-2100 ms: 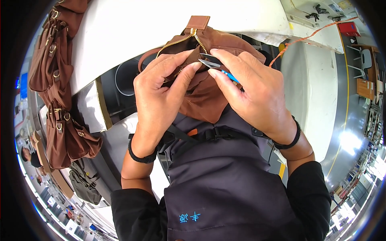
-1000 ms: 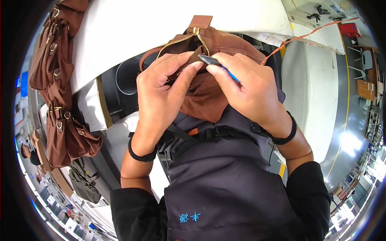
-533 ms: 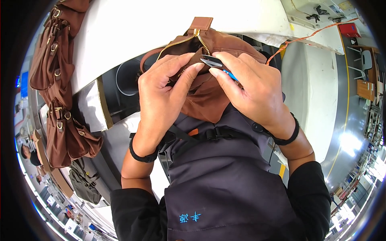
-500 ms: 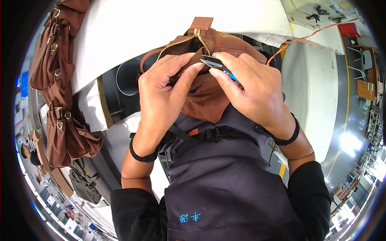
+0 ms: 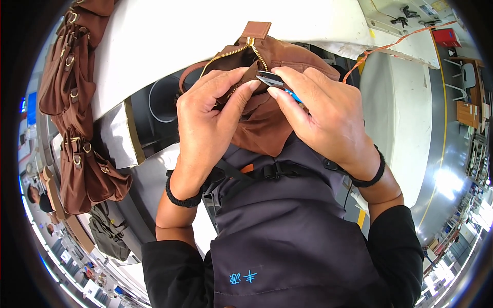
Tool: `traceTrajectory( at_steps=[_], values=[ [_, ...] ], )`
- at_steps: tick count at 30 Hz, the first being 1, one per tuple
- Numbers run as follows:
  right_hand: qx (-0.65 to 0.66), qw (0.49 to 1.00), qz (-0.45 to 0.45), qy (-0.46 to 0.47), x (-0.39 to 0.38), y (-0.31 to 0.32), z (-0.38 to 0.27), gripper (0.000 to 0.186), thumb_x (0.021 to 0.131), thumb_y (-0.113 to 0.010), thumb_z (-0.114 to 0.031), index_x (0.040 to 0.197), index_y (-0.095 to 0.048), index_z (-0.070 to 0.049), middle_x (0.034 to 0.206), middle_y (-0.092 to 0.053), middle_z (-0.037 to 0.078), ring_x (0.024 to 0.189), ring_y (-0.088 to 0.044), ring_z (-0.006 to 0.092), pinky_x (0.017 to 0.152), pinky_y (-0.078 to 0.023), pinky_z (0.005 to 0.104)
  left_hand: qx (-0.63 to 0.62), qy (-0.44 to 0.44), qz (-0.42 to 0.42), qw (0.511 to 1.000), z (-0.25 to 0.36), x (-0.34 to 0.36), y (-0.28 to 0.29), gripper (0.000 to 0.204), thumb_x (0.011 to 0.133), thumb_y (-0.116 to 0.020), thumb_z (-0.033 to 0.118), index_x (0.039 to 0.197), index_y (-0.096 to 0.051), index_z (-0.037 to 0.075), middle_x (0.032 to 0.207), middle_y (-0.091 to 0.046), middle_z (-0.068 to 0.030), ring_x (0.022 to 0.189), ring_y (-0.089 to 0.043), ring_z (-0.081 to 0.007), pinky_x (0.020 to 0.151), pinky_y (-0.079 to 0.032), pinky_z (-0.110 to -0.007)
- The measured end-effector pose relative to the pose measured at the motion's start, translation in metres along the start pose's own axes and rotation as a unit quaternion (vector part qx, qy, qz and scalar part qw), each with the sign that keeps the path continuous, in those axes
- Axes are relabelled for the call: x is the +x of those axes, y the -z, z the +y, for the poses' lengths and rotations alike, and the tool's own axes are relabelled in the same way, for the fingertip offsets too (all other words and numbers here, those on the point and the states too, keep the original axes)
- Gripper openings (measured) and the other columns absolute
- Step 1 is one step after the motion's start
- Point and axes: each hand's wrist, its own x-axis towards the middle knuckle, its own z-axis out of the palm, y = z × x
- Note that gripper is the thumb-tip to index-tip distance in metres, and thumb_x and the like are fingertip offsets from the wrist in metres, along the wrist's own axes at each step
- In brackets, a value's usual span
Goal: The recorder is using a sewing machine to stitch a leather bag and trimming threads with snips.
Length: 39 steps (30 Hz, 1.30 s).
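Note:
A brown fabric bag (image 5: pixel 264 133) rests against my lap and the table edge, its brass zipper (image 5: pixel 259 57) undone and a leather tab (image 5: pixel 257 30) at the zipper's far end. With thumb and fingers my left hand (image 5: pixel 210 113) pinches the bag's edge beside the opening. My right hand (image 5: pixel 323 108) grips a pair of blue-handled thread snips (image 5: pixel 272 81) between thumb and fingers. The blades stand apart, their tips pointing left, close to the left thumb. Any thread at the tips is too small to make out.
Several brown bags (image 5: pixel 77 102) hang over the table's left side. A white table (image 5: pixel 169 31) stretches out ahead. An orange twisted cord (image 5: pixel 390 47) runs at the right, near a white machine bed (image 5: pixel 405 51). An olive bag (image 5: pixel 108 231) sits lower left.
My right hand and wrist have shifted very slightly to the right and turned a little. My left hand, the bag and the snips' tips stay nearly in place.

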Motion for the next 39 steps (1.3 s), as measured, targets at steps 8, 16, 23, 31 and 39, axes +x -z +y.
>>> traceTrajectory(
  at_steps=[8, 16, 23, 31, 39],
  values=[
    [0.045, 0.999, -0.004, -0.012, 0.0, -0.004, 0.001, 0.028, 0.085, -0.081, -0.005, 0.111, -0.071, -0.002, 0.077, -0.064, 0.005, 0.059, -0.061, 0.0175, 0.051, -0.046, 0.0298, -0.022, 0.012, 0.0, 1.0, 0.0, 0.0, -0.001, 0.022, 0.089, -0.078, 0.005, 0.109, -0.076, -0.003, 0.092, -0.075, -0.0117, 0.08, -0.07, -0.0171, 0.073, -0.055, -0.028],
    [0.072, 0.996, 0.039, -0.026, -0.002, -0.01, 0.006, 0.025, 0.085, -0.078, -0.01, 0.107, -0.068, -0.004, 0.075, -0.062, 0.004, 0.06, -0.062, 0.0196, 0.05, -0.046, 0.0321, -0.011, 0.008, -0.001, 1.0, 0.001, 0.0, -0.001, 0.021, 0.089, -0.078, 0.005, 0.108, -0.076, -0.003, 0.089, -0.074, -0.0109, 0.078, -0.069, -0.0166, 0.072, -0.055, -0.027],
    [0.083, 0.995, 0.007, -0.046, -0.003, -0.007, 0.003, 0.022, 0.086, -0.078, -0.013, 0.104, -0.069, -0.006, 0.074, -0.061, 0.003, 0.059, -0.062, 0.0192, 0.049, -0.045, 0.0315, -0.021, 0.008, 0.006, 1.0, -0.001, -0.001, -0.002, 0.021, 0.089, -0.078, 0.005, 0.108, -0.076, -0.003, 0.09, -0.074, -0.0107, 0.079, -0.069, -0.0164, 0.072, -0.055, -0.027],
    [0.057, 0.998, -0.011, -0.035, -0.003, 0.0, 0.001, 0.027, 0.085, -0.081, -0.006, 0.11, -0.071, -0.003, 0.076, -0.064, 0.005, 0.056, -0.059, 0.0178, 0.049, -0.045, 0.0303, -0.006, 0.004, -0.003, 1.0, 0.0, -0.001, -0.002, 0.021, 0.09, -0.077, 0.005, 0.11, -0.076, -0.001, 0.09, -0.074, -0.0099, 0.079, -0.069, -0.0163, 0.072, -0.054, -0.027],
    [0.016, 0.998, -0.018, 0.054, 0.005, 0.002, 0.016, 0.026, 0.084, -0.08, -0.02, 0.105, -0.07, -0.008, 0.08, -0.061, 0.002, 0.063, -0.063, 0.0184, 0.052, -0.047, 0.0318, -0.018, 0.001, -0.003, 1.0, -0.002, -0.001, -0.001, 0.022, 0.09, -0.077, 0.004, 0.11, -0.075, -0.004, 0.091, -0.074, -0.0109, 0.079, -0.069, -0.0161, 0.071, -0.054, -0.027]
  ],
)
